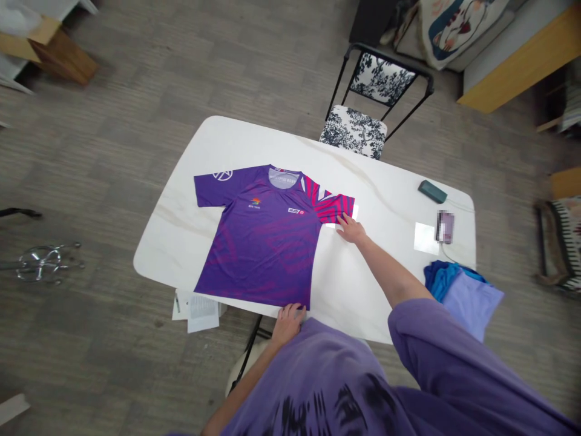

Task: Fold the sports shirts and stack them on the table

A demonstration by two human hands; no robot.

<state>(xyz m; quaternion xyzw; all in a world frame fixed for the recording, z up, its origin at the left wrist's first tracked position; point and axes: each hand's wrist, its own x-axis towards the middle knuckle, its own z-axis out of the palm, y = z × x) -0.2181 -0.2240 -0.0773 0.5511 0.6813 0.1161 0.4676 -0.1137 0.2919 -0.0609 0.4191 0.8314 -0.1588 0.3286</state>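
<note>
A purple short-sleeved T-shirt lies spread flat, front up, on a white marbled table. One of its sleeves is pink-striped; the other is plain purple with a white round emblem. My right hand rests on the cuff of the striped sleeve, open, with its fingers stretched out. Down at the near table edge, my left hand touches the shirt's bottom hem by its corner. The fingers of that hand lie over the hem, slightly apart.
A dark green case and a phone lie toward the table's right end. Folded blue and lavender clothes overhang the near right edge. A patterned chair stands at the far side. Papers show below the near left edge.
</note>
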